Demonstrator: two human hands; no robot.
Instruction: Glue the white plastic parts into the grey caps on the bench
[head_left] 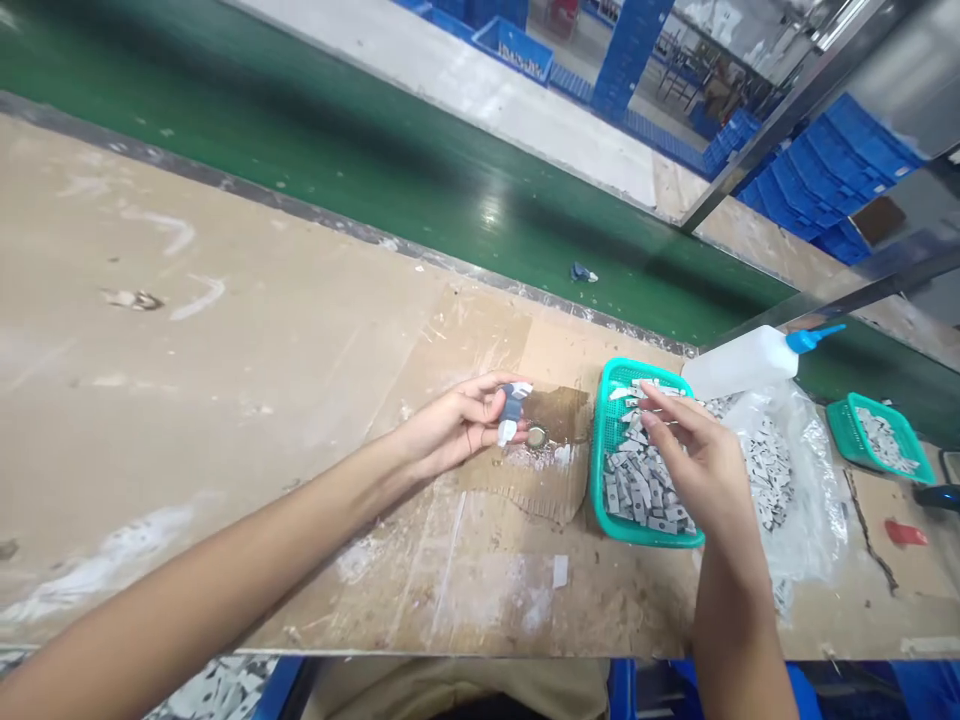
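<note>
My left hand [457,428] holds a small blue and white part [512,410] between its fingertips, just above a stained piece of cardboard [551,440] with a small round cap [536,437] on it. My right hand [694,460] reaches over a teal mesh basket [604,440] filled with several small grey flat pieces [637,480]. Its fingers are spread and touch the pieces near the basket's far end. Whether a piece is pinched there cannot be told.
A white squeeze bottle [742,362] with a blue nozzle lies behind the basket. A clear plastic bag [787,470] of grey pieces lies to the right. A second teal basket [881,435] stands far right. A green conveyor belt [360,150] runs behind the worn table [187,380].
</note>
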